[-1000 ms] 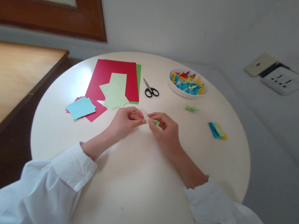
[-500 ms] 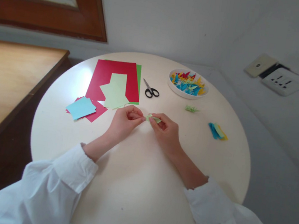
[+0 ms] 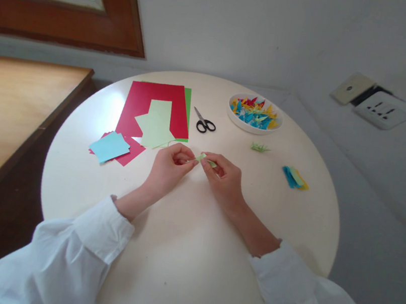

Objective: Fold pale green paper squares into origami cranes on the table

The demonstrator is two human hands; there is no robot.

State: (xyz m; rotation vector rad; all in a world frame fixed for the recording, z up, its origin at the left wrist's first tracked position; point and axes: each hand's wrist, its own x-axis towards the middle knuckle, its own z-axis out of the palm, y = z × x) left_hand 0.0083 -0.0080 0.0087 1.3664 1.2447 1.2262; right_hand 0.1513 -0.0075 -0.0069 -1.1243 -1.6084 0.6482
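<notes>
Between my fingertips, at the middle of the table, is a small piece of folded light green paper (image 3: 199, 157). My left hand (image 3: 173, 163) pinches its left end between thumb and fingers. On the other side my right hand (image 3: 224, 175) grips it too, with a pointed green tip showing under the fingers. Much of the paper is covered by the fingers. Just beyond my left hand lies a cut light green sheet (image 3: 157, 122) on a red sheet (image 3: 138, 96). Scissors (image 3: 203, 121) with black handles rest beyond both hands.
A white bowl (image 3: 252, 128) holds several colourful folded paper cranes. Small green folded pieces (image 3: 260, 148) lie in front of it, and blue, green and yellow folded papers (image 3: 294, 178) at the right. Light blue squares (image 3: 110, 146) sit on red ones at the left of the round table (image 3: 185, 271).
My left hand has shifted slightly upward, and its fingers have moved a little on the green paper. The paper's visible part has turned somewhat. Everything else stays put.
</notes>
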